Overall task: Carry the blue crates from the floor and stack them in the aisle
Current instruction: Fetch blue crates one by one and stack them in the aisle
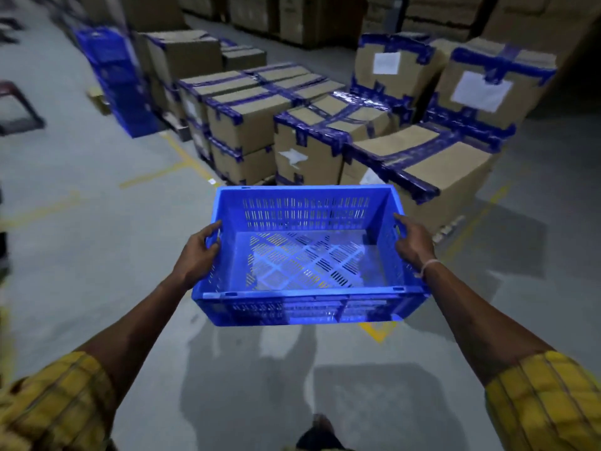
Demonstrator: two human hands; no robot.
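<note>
Above the grey concrete floor [97, 255], an empty blue perforated plastic crate [309, 255] hangs level, left hand [198, 255] and right hand [414, 244] each clamped on an end handle; beyond stand blue-taped cardboard boxes [325, 131] and stacked blue crates [113, 73].

1. Blue crate [309, 255]: slotted plastic walls and lattice floor, empty, open side up, held level above the grey floor.
2. Stack of blue crates [113, 79]: blurred, standing far left beside cardboard boxes.
</note>
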